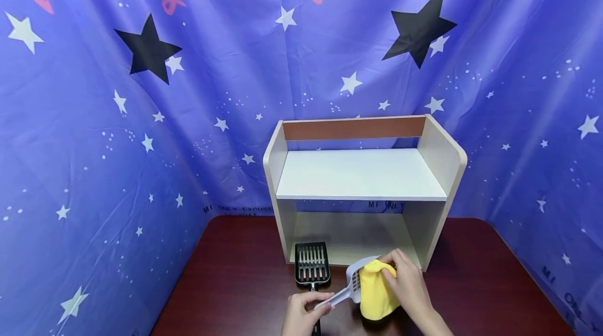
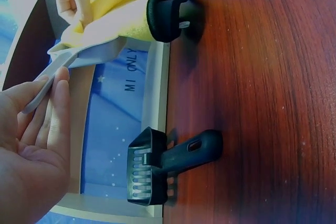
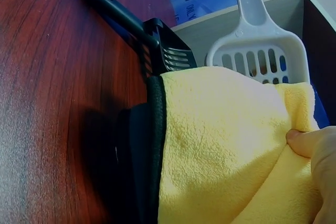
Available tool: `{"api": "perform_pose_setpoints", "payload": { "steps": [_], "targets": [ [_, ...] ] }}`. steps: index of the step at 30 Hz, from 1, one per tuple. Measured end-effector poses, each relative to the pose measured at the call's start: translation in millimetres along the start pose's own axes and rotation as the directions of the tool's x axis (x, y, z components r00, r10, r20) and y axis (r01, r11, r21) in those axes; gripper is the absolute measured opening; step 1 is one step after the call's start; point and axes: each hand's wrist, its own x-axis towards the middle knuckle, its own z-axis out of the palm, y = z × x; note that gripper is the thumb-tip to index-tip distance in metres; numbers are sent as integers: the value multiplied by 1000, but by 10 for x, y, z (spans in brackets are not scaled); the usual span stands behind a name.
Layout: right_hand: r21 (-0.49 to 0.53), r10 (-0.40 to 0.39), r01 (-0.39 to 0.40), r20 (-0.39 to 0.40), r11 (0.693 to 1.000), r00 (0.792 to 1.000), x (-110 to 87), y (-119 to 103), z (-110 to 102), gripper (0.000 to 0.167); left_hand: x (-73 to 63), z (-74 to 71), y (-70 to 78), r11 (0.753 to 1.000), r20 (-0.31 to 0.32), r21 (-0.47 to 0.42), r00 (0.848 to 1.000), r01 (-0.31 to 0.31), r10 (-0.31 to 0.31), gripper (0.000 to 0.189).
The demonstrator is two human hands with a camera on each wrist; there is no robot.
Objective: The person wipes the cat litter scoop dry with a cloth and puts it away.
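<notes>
My left hand (image 1: 303, 312) pinches the handle of a light grey slotted litter scoop (image 3: 257, 40), which is raised above the table with its head toward the right. A yellow cloth (image 1: 376, 289) with a dark edging is pinched at its top by my right hand (image 1: 409, 281). The cloth lies against the scoop's slotted head and covers part of it in the right wrist view; its dark lower part hangs close to the table. To the left, a black slotted scoop (image 1: 312, 268) lies on the table, its handle (image 2: 197, 150) partly behind my left hand in the head view.
A two-tier wooden shelf (image 1: 360, 174) stands at the back of the dark red table (image 1: 226, 273), just beyond my hands. Blue curtains (image 1: 226, 90) with stars surround the table at the back and sides.
</notes>
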Motion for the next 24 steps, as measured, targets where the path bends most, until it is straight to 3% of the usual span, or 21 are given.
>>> {"api": "perform_pose_setpoints", "payload": {
  "steps": [10, 15, 24],
  "targets": [
    [-21, 4, -4, 3, 1000, 1000, 3, 70, -63, 38, -5, -112, -7, 1000, 6, 9, 1000, 2, -2, 27],
    [-23, 42, -41, 15, 999, 999, 51, 110, -104, 38, -7, -169, 21, 1000, -35, -13, 999, 16, -16, 27],
    [-15, 92, -92, 6, 996, 996, 62, 179, -201, 38, -40, -293, -3, 997, -108, -17, 992, -71, 69, 26]
  ]
}}
